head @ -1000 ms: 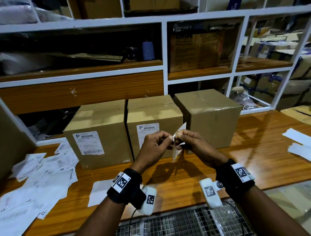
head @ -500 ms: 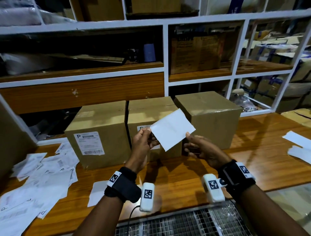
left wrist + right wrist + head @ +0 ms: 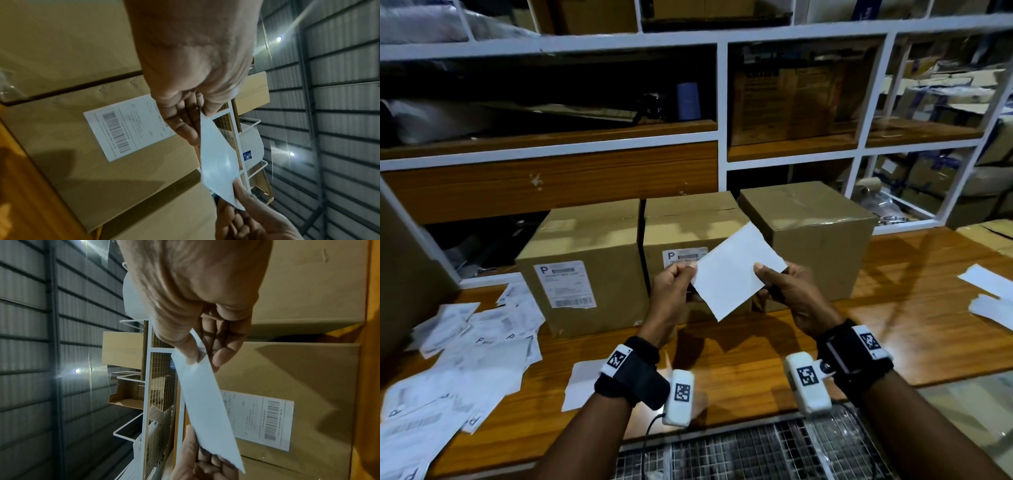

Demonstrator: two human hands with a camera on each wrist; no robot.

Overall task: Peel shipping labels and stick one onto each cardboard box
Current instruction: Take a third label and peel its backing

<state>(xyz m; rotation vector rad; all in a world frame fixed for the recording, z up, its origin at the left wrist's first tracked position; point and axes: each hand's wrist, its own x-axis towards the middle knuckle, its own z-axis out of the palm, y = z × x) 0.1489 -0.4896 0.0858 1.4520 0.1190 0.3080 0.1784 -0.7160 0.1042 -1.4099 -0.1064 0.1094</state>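
Note:
Three brown cardboard boxes stand in a row on the wooden table. The left box (image 3: 599, 240) and the middle box (image 3: 688, 222) each carry a printed shipping label (image 3: 565, 284) (image 3: 684, 255) on the front. The right box (image 3: 818, 240) shows no label on the faces I see. In front of the middle box I hold a blank-looking white label sheet (image 3: 736, 270) tilted in the air. My left hand (image 3: 683, 277) pinches its left corner, and my right hand (image 3: 765, 274) pinches its right edge. Both wrist views show the sheet (image 3: 218, 159) (image 3: 205, 402) stretched between thumb and fingers.
A heap of printed labels and papers (image 3: 458, 356) covers the table's left side. One white sheet (image 3: 582, 383) lies near the front edge and more white sheets (image 3: 989, 294) at the right. Shelving (image 3: 722, 102) rises behind the boxes. A wire grid (image 3: 722, 455) sits below the table edge.
A second ago both hands picked at the label close together. The sheet then swung up flat in my left hand, and my right hand has now taken its right edge.

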